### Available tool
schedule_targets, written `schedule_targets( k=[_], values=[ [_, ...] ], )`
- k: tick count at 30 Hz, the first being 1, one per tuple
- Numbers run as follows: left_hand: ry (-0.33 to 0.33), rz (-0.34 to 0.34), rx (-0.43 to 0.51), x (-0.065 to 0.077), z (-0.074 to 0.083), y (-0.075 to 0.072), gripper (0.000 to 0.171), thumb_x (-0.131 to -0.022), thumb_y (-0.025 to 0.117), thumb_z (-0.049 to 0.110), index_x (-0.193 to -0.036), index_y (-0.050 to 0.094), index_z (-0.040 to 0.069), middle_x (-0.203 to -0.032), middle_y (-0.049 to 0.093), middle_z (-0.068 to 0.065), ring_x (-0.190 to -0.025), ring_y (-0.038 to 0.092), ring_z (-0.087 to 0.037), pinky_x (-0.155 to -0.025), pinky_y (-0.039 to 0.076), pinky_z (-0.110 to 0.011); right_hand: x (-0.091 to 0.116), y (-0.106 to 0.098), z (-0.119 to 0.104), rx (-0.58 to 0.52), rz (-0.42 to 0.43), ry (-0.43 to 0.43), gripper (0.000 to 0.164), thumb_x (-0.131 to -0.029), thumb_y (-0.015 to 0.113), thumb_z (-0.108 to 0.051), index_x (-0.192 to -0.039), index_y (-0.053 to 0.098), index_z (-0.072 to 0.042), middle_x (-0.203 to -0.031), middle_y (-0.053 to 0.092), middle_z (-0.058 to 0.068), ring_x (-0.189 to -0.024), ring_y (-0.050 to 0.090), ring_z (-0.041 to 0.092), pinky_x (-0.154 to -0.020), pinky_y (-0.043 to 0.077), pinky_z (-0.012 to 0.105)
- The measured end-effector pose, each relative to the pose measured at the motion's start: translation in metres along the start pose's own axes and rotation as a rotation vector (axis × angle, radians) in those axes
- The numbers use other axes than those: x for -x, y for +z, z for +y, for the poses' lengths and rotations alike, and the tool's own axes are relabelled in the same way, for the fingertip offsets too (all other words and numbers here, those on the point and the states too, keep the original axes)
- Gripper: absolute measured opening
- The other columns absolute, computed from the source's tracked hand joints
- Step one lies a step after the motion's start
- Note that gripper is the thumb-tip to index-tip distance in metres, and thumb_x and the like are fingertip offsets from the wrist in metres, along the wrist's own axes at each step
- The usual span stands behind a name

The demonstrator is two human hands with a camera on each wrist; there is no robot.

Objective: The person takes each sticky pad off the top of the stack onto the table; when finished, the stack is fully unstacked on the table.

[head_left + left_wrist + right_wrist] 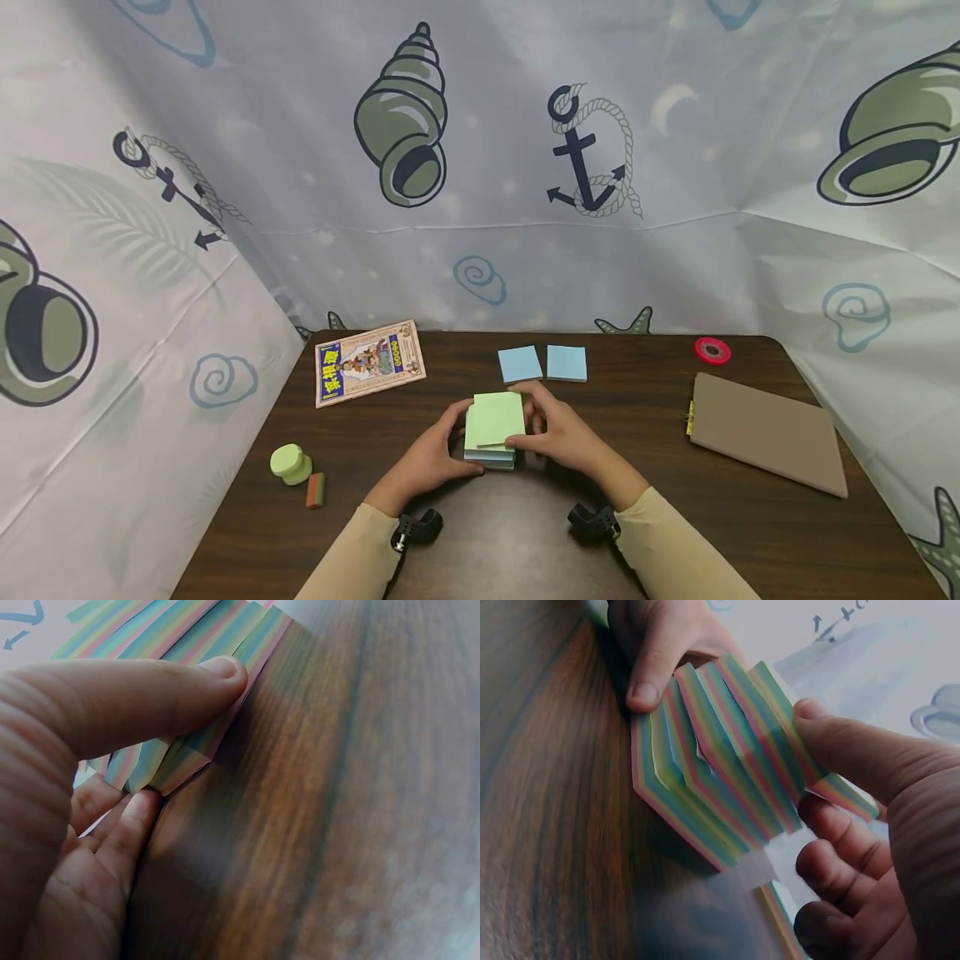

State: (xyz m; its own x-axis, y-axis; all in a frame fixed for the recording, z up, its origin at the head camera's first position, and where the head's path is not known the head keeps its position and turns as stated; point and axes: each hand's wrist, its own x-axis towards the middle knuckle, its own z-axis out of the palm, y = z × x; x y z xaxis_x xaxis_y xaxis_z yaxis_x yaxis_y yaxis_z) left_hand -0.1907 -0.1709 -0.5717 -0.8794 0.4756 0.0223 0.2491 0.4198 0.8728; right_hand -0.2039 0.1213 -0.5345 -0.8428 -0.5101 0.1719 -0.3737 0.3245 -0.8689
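A stack of square sticky-note pads (489,460) stands at the middle of the table, its edges striped in several colours in the right wrist view. A light green pad (498,417) tops the stack, slightly offset. My left hand (423,458) grips the lower stack from the left, thumb on the near side and fingers on the far side. My right hand (564,429) pinches the top pad at its right side between thumb and fingers; part of those fingers is hidden in the head view. Two light blue sticky-note pads (520,364) lie side by side behind the stack.
A printed booklet (370,363) lies at the back left. Nearer on that side are a green round-lidded item (291,463) and a small orange-green block (315,490). At right are a red ring-shaped roll (712,351) and a flat taupe folder (765,433).
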Motion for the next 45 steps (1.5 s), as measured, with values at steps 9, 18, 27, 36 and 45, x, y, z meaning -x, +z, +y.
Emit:
schedule_targets(
  k=[9,18,27,36,45],
  values=[
    [-0.008,-0.005,-0.005,-0.001,-0.001,0.002,0.114,-0.080,0.100,0.018,-0.171,0.031,0.026,-0.162,0.052,0.001,-0.152,0.050,-0.020,-0.125,0.045,-0.049,0.006,-0.004,0.028,-0.346,0.100,-0.026,0.072,-0.100,0.079,-0.008,-0.162,0.043,-0.014,-0.101,0.070,0.018,-0.066,0.059,0.026,-0.056,0.055,0.037],
    [-0.027,0.001,-0.013,0.001,0.002,0.001,0.114,-0.080,0.100,0.017,-0.171,0.032,0.028,-0.163,0.050,-0.001,-0.152,0.051,-0.023,-0.125,0.045,-0.052,0.008,-0.014,0.046,-0.413,0.369,-0.114,0.068,-0.103,0.071,0.001,-0.164,0.045,-0.015,-0.090,0.062,0.008,-0.075,0.055,0.022,-0.062,0.049,0.033],
    [-0.018,0.003,-0.017,0.002,0.003,0.000,0.115,-0.080,0.100,0.015,-0.171,0.031,0.026,-0.165,0.049,-0.001,-0.152,0.050,-0.023,-0.125,0.045,-0.050,0.008,-0.023,0.052,-0.374,0.596,-0.104,0.056,-0.109,0.063,-0.003,-0.163,0.052,-0.014,-0.118,0.065,0.029,-0.089,0.067,0.029,-0.075,0.065,0.035],
    [-0.028,0.010,-0.024,-0.001,0.004,-0.001,0.115,-0.080,0.100,0.014,-0.171,0.032,0.027,-0.162,0.052,-0.002,-0.151,0.051,-0.022,-0.125,0.045,-0.050,0.009,-0.042,0.063,-0.260,0.964,-0.024,0.022,-0.111,0.062,-0.005,-0.123,0.079,-0.002,-0.125,0.072,0.022,-0.076,0.059,0.031,-0.073,0.057,0.027],
    [-0.002,0.007,-0.028,-0.001,0.003,0.001,0.115,-0.080,0.100,0.016,-0.171,0.030,0.023,-0.163,0.051,-0.006,-0.150,0.052,-0.027,-0.124,0.046,-0.053,0.014,-0.058,0.076,-0.137,1.139,0.096,0.033,-0.107,0.055,0.003,-0.128,0.078,-0.007,-0.123,0.064,0.023,-0.084,0.045,0.017,-0.080,0.036,0.029]
  ],
)
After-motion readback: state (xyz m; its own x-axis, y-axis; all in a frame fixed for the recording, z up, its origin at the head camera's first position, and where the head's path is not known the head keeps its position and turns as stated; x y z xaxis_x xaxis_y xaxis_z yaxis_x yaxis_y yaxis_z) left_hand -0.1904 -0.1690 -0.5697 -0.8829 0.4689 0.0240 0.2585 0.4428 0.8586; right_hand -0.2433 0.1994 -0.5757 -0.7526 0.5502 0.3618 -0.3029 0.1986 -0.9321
